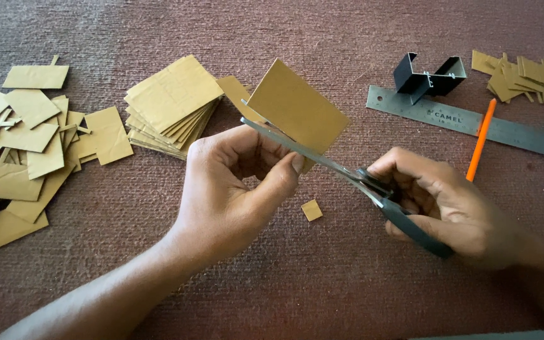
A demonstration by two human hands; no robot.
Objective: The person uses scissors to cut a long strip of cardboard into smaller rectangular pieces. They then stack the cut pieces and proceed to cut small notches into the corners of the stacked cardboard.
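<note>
Sitting between the blades of the grey scissors is a brown card piece, held up above the carpet. The left hand pinches its bottom edge. The right hand grips the scissor handles. A tiny card scrap lies below, and a neat card stack sits behind.

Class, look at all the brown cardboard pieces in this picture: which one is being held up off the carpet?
The cardboard rectangle pinched in the left hand, with the scissors in the right hand at its edge. Every other piece lies on the carpet.
</note>
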